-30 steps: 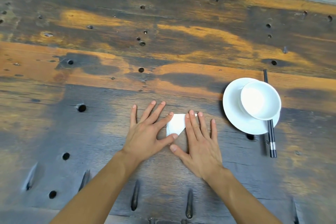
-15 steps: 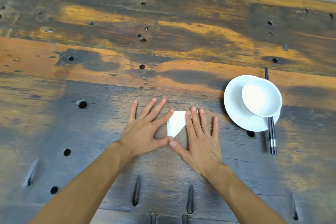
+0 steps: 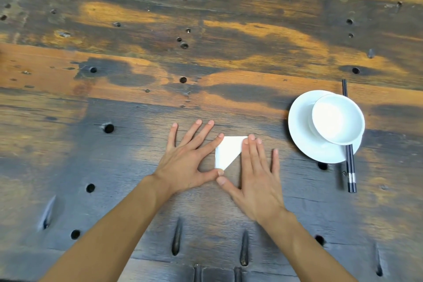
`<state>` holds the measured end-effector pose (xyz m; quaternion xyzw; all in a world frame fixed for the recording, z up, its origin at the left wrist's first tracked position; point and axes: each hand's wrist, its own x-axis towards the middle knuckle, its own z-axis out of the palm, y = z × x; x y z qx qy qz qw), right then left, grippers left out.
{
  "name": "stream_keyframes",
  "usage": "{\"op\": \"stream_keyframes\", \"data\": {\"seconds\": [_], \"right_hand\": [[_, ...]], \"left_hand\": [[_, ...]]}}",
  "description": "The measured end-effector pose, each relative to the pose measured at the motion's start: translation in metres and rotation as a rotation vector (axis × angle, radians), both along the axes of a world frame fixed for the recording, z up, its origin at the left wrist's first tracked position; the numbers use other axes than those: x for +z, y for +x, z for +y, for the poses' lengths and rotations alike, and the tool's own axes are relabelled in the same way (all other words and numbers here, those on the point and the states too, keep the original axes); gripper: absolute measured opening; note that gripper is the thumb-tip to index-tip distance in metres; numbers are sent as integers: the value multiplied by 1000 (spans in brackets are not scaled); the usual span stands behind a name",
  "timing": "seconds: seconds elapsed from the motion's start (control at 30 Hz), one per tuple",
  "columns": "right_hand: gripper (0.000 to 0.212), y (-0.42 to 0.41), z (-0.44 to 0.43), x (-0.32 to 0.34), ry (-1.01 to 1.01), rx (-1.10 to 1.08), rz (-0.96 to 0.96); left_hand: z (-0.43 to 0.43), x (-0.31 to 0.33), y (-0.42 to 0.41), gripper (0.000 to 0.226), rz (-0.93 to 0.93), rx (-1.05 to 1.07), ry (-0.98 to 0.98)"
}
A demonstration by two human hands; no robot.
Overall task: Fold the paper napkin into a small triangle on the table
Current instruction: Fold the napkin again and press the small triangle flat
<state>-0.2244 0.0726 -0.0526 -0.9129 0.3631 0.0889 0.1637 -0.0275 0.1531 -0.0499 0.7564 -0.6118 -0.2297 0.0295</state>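
A white paper napkin [image 3: 227, 151], folded into a small triangle, lies flat on the worn wooden table [image 3: 137, 75] between my hands. My left hand [image 3: 190, 158] rests flat to its left, fingers spread, index tip touching the napkin's top left corner and thumb at its bottom point. Flat on the napkin's right side lies my right hand [image 3: 256, 171], fingertips at the top right corner, thumb near the bottom point. Neither hand grips anything.
A white saucer [image 3: 304, 142] with a white bowl [image 3: 337, 119] on it stands to the right. Dark chopsticks [image 3: 351, 171] lie under and beside the saucer. The tabletop has several holes and slots, some near the front edge.
My right hand has slid right, off the napkin, so more of the triangle shows. Both thumbs have come together at its bottom point.
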Motion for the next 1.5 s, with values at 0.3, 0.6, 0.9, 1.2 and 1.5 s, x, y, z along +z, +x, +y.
{"op": "stream_keyframes", "data": {"seconds": [0.3, 0.6, 0.9, 1.2, 1.5], "right_hand": [[108, 27, 13, 18, 77, 53, -40], [105, 4, -7, 9, 99, -38, -8], [123, 5, -6, 13, 101, -20, 22], [135, 6, -6, 11, 100, 2, 38], [140, 6, -6, 12, 103, -16, 15]], "left_hand": [[0, -2, 1, 86, -2, -5, 22], [-1, 0, 1, 86, -17, -24, 32], [-3, 14, -3, 89, -89, -98, 153], [2, -3, -29, 65, -87, -365, -92], [34, -5, -13, 57, -72, -287, -119]]}}
